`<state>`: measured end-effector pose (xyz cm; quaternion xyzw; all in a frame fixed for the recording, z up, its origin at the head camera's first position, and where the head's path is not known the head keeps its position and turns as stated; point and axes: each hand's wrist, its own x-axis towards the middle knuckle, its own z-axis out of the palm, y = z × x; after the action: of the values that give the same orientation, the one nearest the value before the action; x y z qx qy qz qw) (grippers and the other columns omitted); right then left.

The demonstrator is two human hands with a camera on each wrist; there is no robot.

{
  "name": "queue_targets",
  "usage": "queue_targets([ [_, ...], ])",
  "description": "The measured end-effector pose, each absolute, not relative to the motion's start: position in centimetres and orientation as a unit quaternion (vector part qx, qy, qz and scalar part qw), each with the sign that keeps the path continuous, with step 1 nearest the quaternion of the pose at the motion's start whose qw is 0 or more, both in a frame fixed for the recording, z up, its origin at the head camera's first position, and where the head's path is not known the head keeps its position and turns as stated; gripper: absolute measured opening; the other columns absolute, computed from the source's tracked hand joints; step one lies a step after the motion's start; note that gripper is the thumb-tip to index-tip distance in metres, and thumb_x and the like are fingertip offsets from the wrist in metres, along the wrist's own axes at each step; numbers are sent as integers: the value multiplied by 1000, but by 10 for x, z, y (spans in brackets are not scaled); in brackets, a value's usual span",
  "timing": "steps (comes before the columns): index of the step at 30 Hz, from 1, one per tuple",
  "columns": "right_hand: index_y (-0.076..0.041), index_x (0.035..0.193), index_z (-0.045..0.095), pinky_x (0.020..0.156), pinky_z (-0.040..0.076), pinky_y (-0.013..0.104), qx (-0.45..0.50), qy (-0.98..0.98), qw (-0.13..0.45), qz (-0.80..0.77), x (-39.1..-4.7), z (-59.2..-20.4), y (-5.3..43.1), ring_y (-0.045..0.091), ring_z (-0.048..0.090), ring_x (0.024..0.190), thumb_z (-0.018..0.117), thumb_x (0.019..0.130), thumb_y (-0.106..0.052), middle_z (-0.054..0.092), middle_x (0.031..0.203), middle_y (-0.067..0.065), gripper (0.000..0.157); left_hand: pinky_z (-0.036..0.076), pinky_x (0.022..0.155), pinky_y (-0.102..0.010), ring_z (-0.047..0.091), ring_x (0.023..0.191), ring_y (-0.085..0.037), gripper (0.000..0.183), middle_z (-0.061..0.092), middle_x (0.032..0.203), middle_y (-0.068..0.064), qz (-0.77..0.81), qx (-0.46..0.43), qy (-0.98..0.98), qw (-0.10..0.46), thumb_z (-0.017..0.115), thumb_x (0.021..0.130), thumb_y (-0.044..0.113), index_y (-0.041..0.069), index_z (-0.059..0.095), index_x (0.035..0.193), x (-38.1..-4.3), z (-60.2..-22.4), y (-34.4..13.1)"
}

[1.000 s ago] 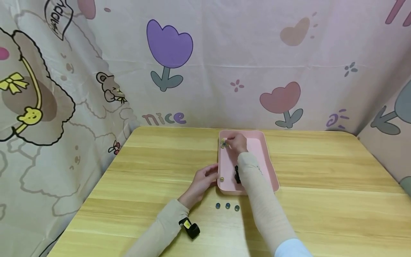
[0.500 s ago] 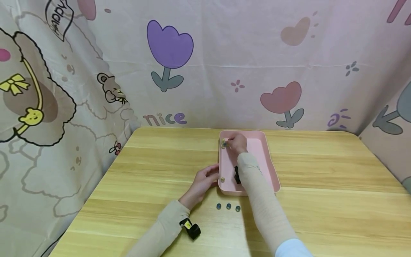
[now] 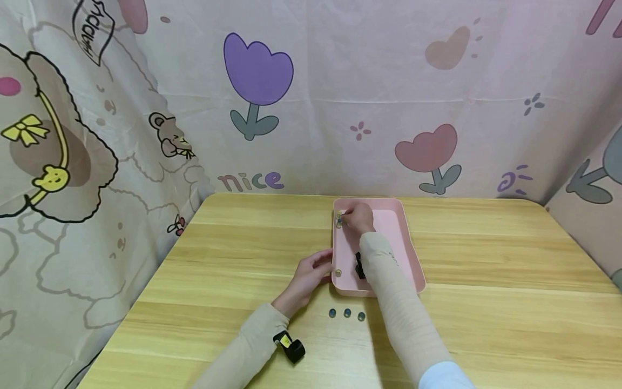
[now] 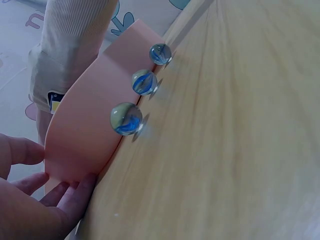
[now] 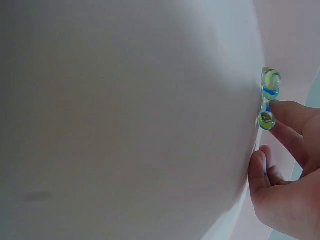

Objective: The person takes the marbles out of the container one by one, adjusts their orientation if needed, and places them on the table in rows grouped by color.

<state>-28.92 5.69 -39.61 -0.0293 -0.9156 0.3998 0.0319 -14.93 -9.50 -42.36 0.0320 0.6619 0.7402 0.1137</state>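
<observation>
In the head view, my right hand [image 3: 358, 218] reaches into the pink tray [image 3: 391, 227] at its far left corner. Small clear glass marbles [image 3: 339, 218] with yellow and blue swirls sit there in a short row along the tray's left wall. Up close, the right thumb and finger pinch the nearer marble [image 5: 266, 119], right beside another marble [image 5: 271, 82]; the remaining fingers curl loosely below. From outside, my left hand [image 3: 307, 274] touches the tray's left side near its front corner, fingertips resting against the wall [image 4: 90, 130]. A single marble [image 3: 338, 273] lies inside that front left corner.
In front of the tray, three blue-swirled marbles [image 3: 347, 313] stand in a row on the wooden table [image 3: 243, 254]. A black wrist camera [image 3: 291, 348] hangs by the left cuff. A patterned cloth [image 3: 320, 70] rises behind the table.
The right hand's fingertips have shifted slightly at the marbles, which now line up more closely along the wall. The left hand keeps its place; the view drifts a little.
</observation>
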Motion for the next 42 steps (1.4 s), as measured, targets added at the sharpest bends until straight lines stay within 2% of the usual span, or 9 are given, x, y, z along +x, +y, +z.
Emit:
queue_targets([
  [9,4,93,72,75,53,35,-17,-905,54,421,-288,-398,62,27,60,83,64,89,-7,69,91,16,14,53,90,-37,55,115,-33,47,51,132,-24,741,33,661,113,57,92,-1,-8,46,137,-149,-424,-95],
  [16,3,107,70,91,51,40,28,-886,54,459,-293,-400,77,30,62,103,61,94,-11,68,109,19,22,53,92,-37,54,115,-34,48,51,132,-25,744,35,658,112,58,91,-1,-8,45,137,-149,-423,-95],
  [19,3,112,69,93,50,41,35,-880,48,471,-293,-397,84,31,61,106,60,95,-13,67,113,19,25,53,91,-37,54,115,-33,48,52,132,-24,742,38,660,112,58,91,-1,-9,46,137,-149,-424,-95],
  [29,4,115,65,89,51,42,92,-872,60,478,-281,-372,107,33,60,105,59,96,-16,65,113,21,28,53,91,-36,55,114,-31,46,53,131,-22,739,34,663,113,58,92,0,-7,47,137,-149,-425,-96],
  [34,-2,114,66,84,52,41,96,-883,70,453,-277,-359,117,29,63,99,59,96,-20,67,110,16,26,53,91,-37,55,114,-31,46,53,131,-22,739,30,664,112,58,92,1,-6,47,137,-150,-424,-96],
  [42,5,115,63,79,56,35,117,-866,70,481,-277,-354,127,32,66,91,59,96,-13,68,104,22,26,52,92,-38,52,117,-34,47,50,133,-24,738,36,664,115,56,94,0,-8,44,138,-148,-422,-95],
])
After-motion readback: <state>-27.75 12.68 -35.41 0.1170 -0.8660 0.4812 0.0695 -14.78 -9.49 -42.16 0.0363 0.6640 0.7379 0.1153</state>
